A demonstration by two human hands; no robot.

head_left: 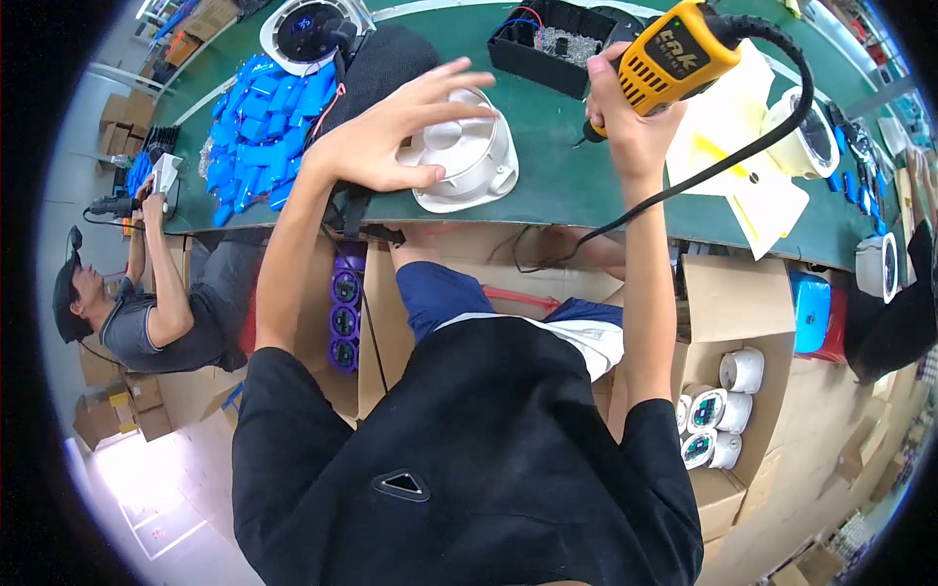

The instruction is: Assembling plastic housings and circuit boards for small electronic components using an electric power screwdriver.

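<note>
My left hand (386, 132) is spread over a white round plastic housing (498, 161) on the green bench. Its thumb lies by the near left rim, and the fingers reach across the top. Whether the fingertips touch the housing I cannot tell. To the right, my right hand (633, 122) is wrapped round a yellow corded electric screwdriver (657, 70), held above the bench. The tool's dark tip points down and to the left, apart from the housing. A thick black cord loops from its rear end down past my right forearm.
Blue wrapped packs (259, 127) are heaped on the left. A black bin (542, 59) of small metal parts stands at the back, with yellow sheets (767, 200) to the right. Below the bench, a carton (728, 293) holds several white housings. A co-worker (156, 313) works at far left.
</note>
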